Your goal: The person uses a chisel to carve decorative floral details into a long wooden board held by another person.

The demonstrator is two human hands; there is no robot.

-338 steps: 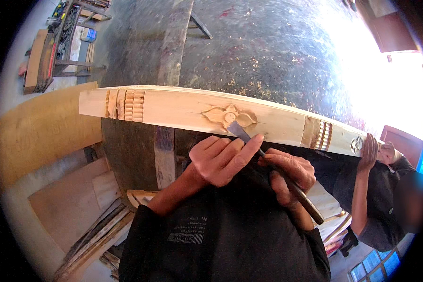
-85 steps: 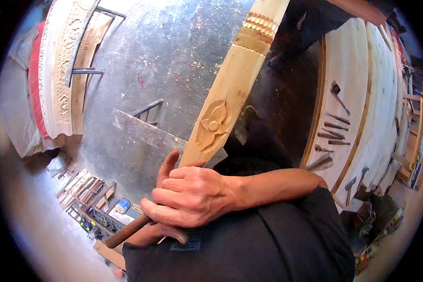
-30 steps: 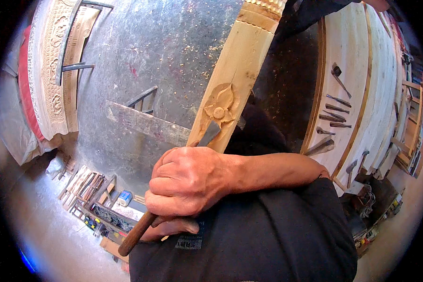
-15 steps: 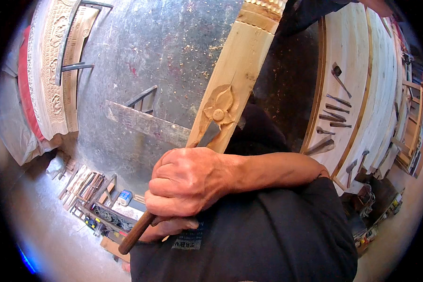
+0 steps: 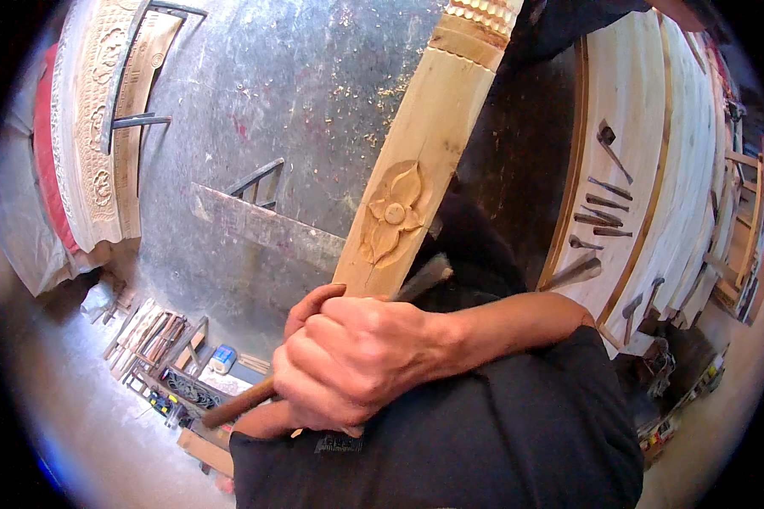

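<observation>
We see the right hand closed in a firm grip around a chisel; its brown handle comes out below the fist to the lower left, and its metal blade comes out to the upper right, ending just beside the carved flower; the left hand lies under the right one, mostly hidden, so we cannot tell its grip; the flower is cut into a long pale wooden beam, which runs slanted over the dark bench; more chisels lie on light boards at the right.
</observation>
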